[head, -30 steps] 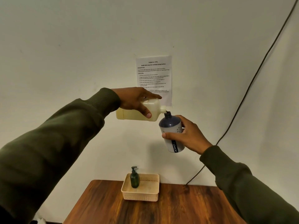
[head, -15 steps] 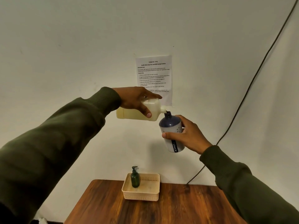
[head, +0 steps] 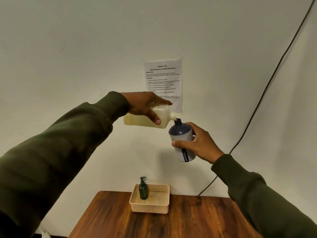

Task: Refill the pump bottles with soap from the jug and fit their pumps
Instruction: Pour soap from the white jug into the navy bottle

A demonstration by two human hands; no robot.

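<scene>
Pouring position: left hand (head: 145, 105) wrapped around the tipped jug (head: 145, 118), its spout at the open neck of the pump bottle (head: 182, 140) gripped by the right hand (head: 197, 143), high above the desk (head: 171, 222); green pump bottle (head: 143, 188) upright in basket (head: 151, 208).

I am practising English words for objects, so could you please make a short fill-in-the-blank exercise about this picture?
1. The left hand tips the jug so its spout meets the mouth of the ____ bottle.
2. The right hand holds a bottle with no ____ fitted.
3. The green pump bottle stands inside the ____.

Missing words: blue; pump; basket
</scene>
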